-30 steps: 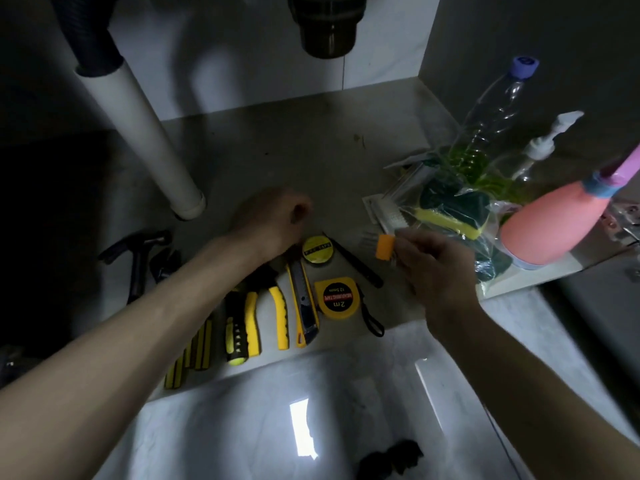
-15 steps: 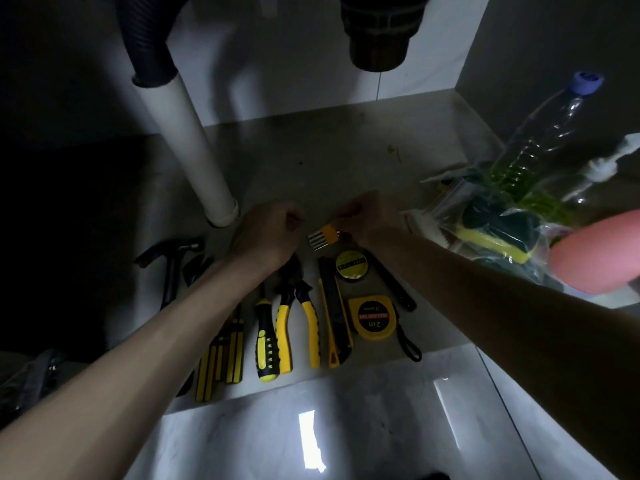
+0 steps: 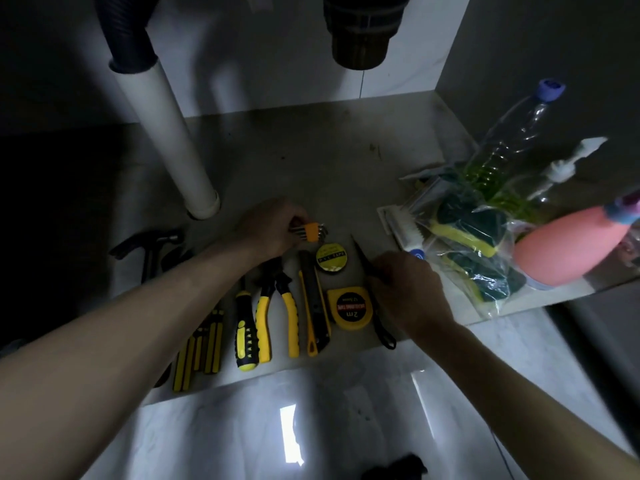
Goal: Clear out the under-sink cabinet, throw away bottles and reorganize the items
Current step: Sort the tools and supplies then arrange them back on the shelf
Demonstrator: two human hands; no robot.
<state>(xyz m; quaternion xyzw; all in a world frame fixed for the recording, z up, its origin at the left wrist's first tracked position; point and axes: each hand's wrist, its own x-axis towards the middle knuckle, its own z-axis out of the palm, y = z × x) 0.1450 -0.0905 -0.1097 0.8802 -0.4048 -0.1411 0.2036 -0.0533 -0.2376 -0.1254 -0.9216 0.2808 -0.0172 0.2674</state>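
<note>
My left hand point(image 3: 268, 228) pinches a set of metal hex keys in an orange holder point(image 3: 309, 231), low over the grey cabinet floor point(image 3: 311, 161). My right hand point(image 3: 408, 292) curls its fingers round a slim black pointed tool point(image 3: 362, 252), just right of the yellow tape measure point(image 3: 349, 308). Further right of that hand, a clear plastic bag point(image 3: 467, 237) holds green-and-yellow sponges. Behind it a clear plastic bottle with a purple cap point(image 3: 512, 133) contains a little green liquid, beside a pink spray bottle point(image 3: 568, 247).
</note>
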